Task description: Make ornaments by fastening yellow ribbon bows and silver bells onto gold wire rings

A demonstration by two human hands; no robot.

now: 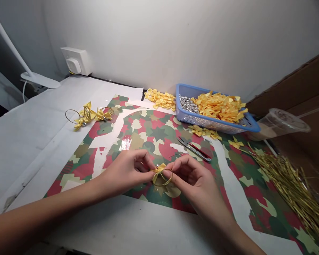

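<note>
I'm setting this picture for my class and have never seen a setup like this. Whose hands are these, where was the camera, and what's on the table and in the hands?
There is no machine here. These are a person's own bare hands, filmed by a camera worn on their head, looking forward and down. The left hand and right hand both pinch a gold wire ring with a yellow ribbon bow on it. The white-covered table has red-and-green patterned paper on it. On that paper lie small scissors. Beyond them, a blue plastic basket holds silver beads and loose yellow bows. Other rings with bows lie at the far left, and thin gold strands at the right.
</note>
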